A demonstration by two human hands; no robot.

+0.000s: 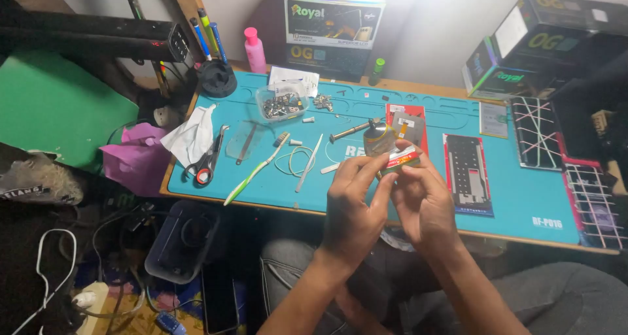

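Observation:
Both my hands are raised over the front edge of the blue work mat (523, 204), pinching one small flat part. My left hand (353, 204) grips the small colourful component (399, 160), red, green and yellow at its edge, from the left. My right hand (422, 201) holds the same piece from the right, with a thin flex strip (400, 127) sticking up above it. A disassembled phone frame (467, 171) lies on the mat just right of my hands.
On the mat lie a toothbrush (255, 170), tweezers (307, 164), scissors (208, 160), a white wire loop (296, 160), a screwdriver (350, 131) and a clear tub of small parts (281, 104). Boxes stand at the back and right. Cables and a bin sit on the floor at left.

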